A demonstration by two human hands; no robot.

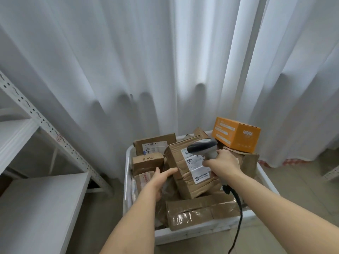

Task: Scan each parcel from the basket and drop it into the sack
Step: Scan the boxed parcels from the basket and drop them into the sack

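You're working in soft, cool daylight that comes through the white curtains (165, 61), brightest in the vertical bands right of centre. Shadows stay faint and diffuse, pooling under the shelf (36, 195) at left. The wide-angle lens bends the edges outward, and the whole picture looks slightly soft, with mild glare on the taped parcel (200, 211).

parcel storeroom - steel shelving (36, 121), parcels (192, 171)
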